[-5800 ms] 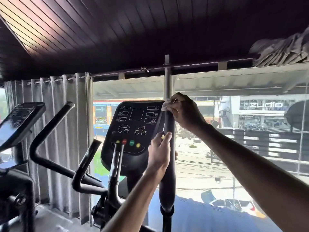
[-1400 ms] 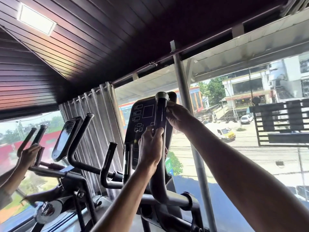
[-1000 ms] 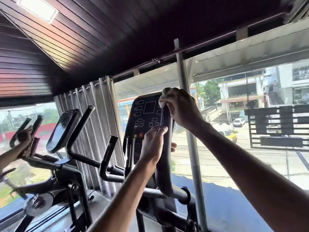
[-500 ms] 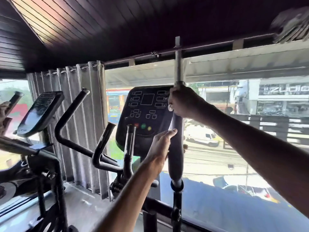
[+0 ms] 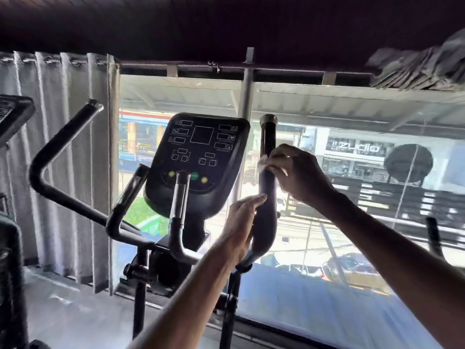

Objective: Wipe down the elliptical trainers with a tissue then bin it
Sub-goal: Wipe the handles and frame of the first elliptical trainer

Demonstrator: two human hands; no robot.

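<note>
- Elliptical trainer (image 5: 201, 222) stands at the window (image 5: 352, 222), with its dark console (image 5: 198, 159) facing the camera. Coloured buttons run along the console's lower edge.
- Right handlebar (image 5: 268, 187) is a black upright bar just right of the console. Its capped top is bare and stands above both hands.
- Right hand (image 5: 298, 172) comes in from the right and sits high on that bar, below the cap.
- Its fingers are curled and bunched together, pinching the tissue (image 5: 263, 164) against the bar.
- Tissue is small, white and crumpled. It shows only at the fingertips, on the bar's left face; the rest is hidden in the hand.
- Left hand (image 5: 240, 222) is lower on the same bar, apart from the right hand, and clasps the thicker part.
- Its fingers (image 5: 258, 198) are pressed together and laid up the near side. The thumb is out of sight behind the bar.
- Left handlebar (image 5: 63, 157) is a long bent bar angled up and left; no hand is on it.
- Two short inner grips (image 5: 180, 197) rise in front of the console.
- Grey curtain (image 5: 65, 172) hangs at the left of the glass.
- Edge of a second machine (image 5: 12, 117) shows at far left.
- Bundled grey cloth (image 5: 422, 66) sits up at the top right.
- Street, parked cars and a shopfront sign show outside, all blurred.
</note>
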